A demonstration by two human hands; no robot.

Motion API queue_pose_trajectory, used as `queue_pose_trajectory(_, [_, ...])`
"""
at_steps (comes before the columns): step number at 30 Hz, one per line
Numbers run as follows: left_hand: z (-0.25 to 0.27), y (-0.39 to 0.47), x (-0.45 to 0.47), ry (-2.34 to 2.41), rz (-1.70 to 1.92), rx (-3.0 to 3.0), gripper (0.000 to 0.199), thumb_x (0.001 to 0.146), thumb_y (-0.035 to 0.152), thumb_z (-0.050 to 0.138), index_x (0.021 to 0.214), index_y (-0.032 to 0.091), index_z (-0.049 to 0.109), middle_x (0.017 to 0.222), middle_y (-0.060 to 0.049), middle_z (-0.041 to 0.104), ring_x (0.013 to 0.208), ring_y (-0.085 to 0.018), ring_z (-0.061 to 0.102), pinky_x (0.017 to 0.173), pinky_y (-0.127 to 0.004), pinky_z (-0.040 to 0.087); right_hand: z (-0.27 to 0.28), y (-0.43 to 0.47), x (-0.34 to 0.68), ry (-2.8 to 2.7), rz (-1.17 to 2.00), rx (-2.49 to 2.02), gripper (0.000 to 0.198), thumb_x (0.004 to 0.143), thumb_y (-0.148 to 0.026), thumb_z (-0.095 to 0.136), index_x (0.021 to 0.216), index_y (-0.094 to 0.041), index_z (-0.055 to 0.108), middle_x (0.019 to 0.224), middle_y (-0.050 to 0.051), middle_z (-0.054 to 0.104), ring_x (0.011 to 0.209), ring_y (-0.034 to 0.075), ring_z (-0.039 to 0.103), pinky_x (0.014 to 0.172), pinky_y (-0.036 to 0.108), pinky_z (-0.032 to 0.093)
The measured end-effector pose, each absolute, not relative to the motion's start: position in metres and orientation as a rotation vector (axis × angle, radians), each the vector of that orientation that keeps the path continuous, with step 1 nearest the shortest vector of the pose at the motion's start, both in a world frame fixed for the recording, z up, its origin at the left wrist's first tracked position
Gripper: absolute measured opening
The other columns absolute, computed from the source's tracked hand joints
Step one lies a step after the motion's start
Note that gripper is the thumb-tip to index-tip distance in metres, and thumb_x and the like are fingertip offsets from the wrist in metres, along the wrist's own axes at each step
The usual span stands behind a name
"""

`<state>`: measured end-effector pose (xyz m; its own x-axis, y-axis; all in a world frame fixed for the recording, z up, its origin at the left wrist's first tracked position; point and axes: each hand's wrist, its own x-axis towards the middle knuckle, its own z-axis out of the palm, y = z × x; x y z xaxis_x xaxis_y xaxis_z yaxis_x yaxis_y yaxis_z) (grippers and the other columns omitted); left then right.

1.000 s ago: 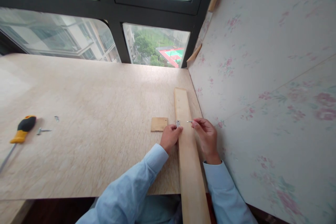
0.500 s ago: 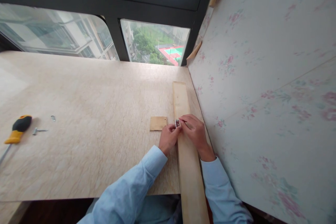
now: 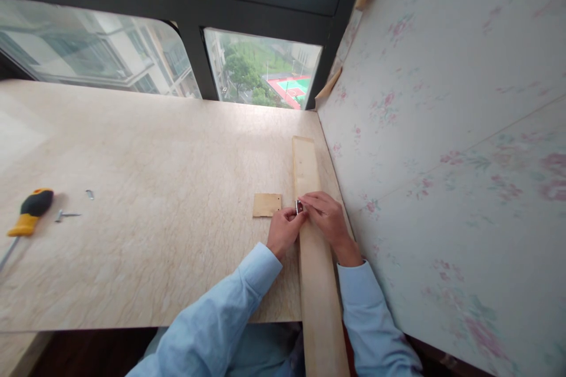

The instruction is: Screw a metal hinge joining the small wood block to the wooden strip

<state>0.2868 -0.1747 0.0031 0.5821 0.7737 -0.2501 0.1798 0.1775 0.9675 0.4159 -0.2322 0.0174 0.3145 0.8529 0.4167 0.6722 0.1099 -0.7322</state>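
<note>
A long pale wooden plank (image 3: 315,259) lies along the right side of the stone sill and sticks out past its front edge. On its left edge is a small shiny metal piece (image 3: 299,207) that looks like a hinge. My left hand (image 3: 284,232) pinches this piece from the near left side, thumb and forefinger closed. My right hand (image 3: 326,215) rests over the plank with its fingertips pinched together at the hinge; whatever lies between them is too small to make out. Just left of the hinge, a small square wooden board (image 3: 266,205) with tiny holes lies flat.
At the far left lies a yellow-and-black screwdriver (image 3: 35,209), with small metal screws (image 3: 67,215) and another small metal bit (image 3: 89,194) nearby. The flowered wall (image 3: 420,147) rises close to the plank's right side. Dark-framed windows (image 3: 260,9) stand behind the sill.
The right fingertips have shifted slightly over the hinge. My left hand keeps its pinch, and the plank and small board stay in place. The view has tipped a little.
</note>
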Motion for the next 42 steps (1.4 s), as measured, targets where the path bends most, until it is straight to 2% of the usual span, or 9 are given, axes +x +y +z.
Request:
queue_pose_trajectory(11, [0.002,-0.176,0.285,0.915,0.528,1.38,0.03,0.078,0.036,0.061,0.057,0.015,0.054,0.051,0.005,0.036,0.051,-0.009,0.031,0.049,-0.024,0.019,0.022,-0.231,0.412,-1.301,0.226,-1.635,0.011,0.085,-0.029,0.065,0.088,-0.03,0.076,0.087,0.004,0.075,0.084,0.022,0.066,0.081,0.039,0.052])
queue_pose_trajectory(15, [0.005,-0.176,0.284,0.913,0.537,1.357,0.032,0.077,0.036,0.062,0.055,0.015,0.053,0.05,0.005,0.034,0.05,-0.008,0.03,0.049,-0.024,0.019,0.02,-0.231,0.412,-1.289,0.233,-1.641,0.009,0.084,-0.03,0.067,0.089,-0.03,0.075,0.087,0.004,0.073,0.085,0.022,0.065,0.082,0.039,0.052])
queue_pose_trajectory(18, [0.006,-0.177,0.283,0.896,0.549,1.326,0.03,0.076,0.039,0.064,0.061,0.014,0.06,0.051,0.004,0.041,0.051,-0.009,0.034,0.049,-0.023,0.022,0.021,-0.234,0.413,-1.277,0.218,-1.629,0.017,0.084,-0.031,0.068,0.1,-0.029,0.072,0.094,0.004,0.072,0.09,0.022,0.065,0.087,0.039,0.051])
queue_pose_trajectory(21, [0.005,-0.178,0.282,0.868,0.557,1.248,0.027,0.075,0.039,0.065,0.071,0.012,0.067,0.059,0.0,0.055,0.055,-0.011,0.044,0.052,-0.023,0.031,0.019,-0.237,0.415,-1.166,0.173,-1.63,0.032,0.081,-0.034,0.071,0.113,-0.028,0.067,0.114,0.007,0.067,0.11,0.024,0.06,0.098,0.043,0.046])
queue_pose_trajectory(24, [0.004,-0.179,0.282,0.855,0.561,1.201,0.027,0.075,0.038,0.066,0.071,0.011,0.068,0.062,-0.002,0.059,0.057,-0.012,0.049,0.053,-0.023,0.035,0.013,-0.238,0.415,-0.885,0.284,-1.659,0.052,0.076,-0.041,0.075,0.123,-0.025,0.059,0.132,0.011,0.058,0.124,0.027,0.052,0.104,0.047,0.043])
queue_pose_trajectory(28, [0.005,-0.179,0.282,0.843,0.598,1.193,0.03,0.074,0.041,0.068,0.069,0.011,0.068,0.059,-0.001,0.058,0.055,-0.012,0.048,0.052,-0.023,0.034,0.011,-0.235,0.41,-0.621,0.763,-1.526,0.066,0.069,-0.044,0.079,0.126,-0.023,0.054,0.128,0.012,0.062,0.114,0.028,0.061,0.096,0.045,0.05])
queue_pose_trajectory(30, [0.005,-0.179,0.282,0.827,0.609,1.183,0.032,0.074,0.042,0.068,0.073,0.011,0.069,0.06,-0.001,0.059,0.055,-0.012,0.048,0.052,-0.023,0.034,0.014,-0.233,0.406,-0.587,0.888,-1.455,0.068,0.065,-0.04,0.082,0.124,-0.024,0.053,0.121,0.01,0.066,0.108,0.027,0.065,0.092,0.043,0.053])
queue_pose_trajectory(36, [0.001,-0.178,0.282,0.844,0.606,1.27,0.033,0.076,0.042,0.066,0.065,0.012,0.064,0.052,0.003,0.045,0.05,-0.008,0.035,0.048,-0.023,0.023,0.022,-0.228,0.403,-0.45,0.959,-1.447,0.067,0.052,-0.031,0.087,0.111,-0.022,0.057,0.103,0.006,0.073,0.092,0.026,0.07,0.077,0.038,0.058])
queue_pose_trajectory(42, [0.003,-0.179,0.282,0.843,0.598,1.238,0.033,0.075,0.043,0.067,0.069,0.011,0.064,0.051,0.004,0.043,0.049,-0.007,0.032,0.047,-0.022,0.021,0.021,-0.226,0.405,-0.418,0.988,-1.417,0.066,0.05,-0.028,0.088,0.107,-0.021,0.057,0.095,0.005,0.075,0.079,0.023,0.072,0.067,0.033,0.058])
